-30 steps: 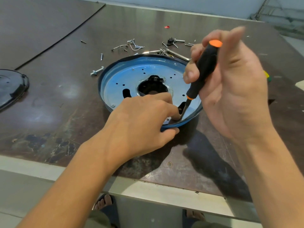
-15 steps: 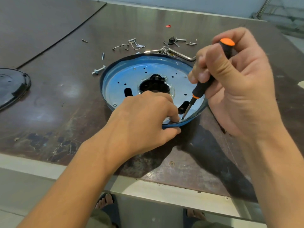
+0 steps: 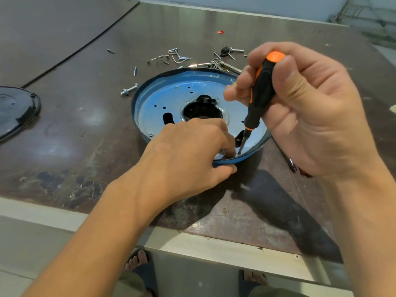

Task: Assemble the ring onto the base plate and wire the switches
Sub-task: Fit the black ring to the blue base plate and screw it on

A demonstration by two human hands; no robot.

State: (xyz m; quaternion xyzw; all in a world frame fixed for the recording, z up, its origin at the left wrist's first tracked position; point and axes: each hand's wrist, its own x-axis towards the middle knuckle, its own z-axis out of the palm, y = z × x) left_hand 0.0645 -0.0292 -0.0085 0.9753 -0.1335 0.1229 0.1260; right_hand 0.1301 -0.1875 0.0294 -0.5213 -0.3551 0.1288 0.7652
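Head view: right hand [image 3: 310,116], fingers wrapped tight round the screwdriver [image 3: 260,97], tip down inside the blue base plate [image 3: 162,97] rim; left hand [image 3: 188,155] pinches that rim on the scuffed bench [image 3: 85,136].

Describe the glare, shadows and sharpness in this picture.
Head view: soft glare washes the table at its far end and the blue plate; the right hand with the screwdriver throws a dark shadow toward the near edge; the loose screws look sharp.
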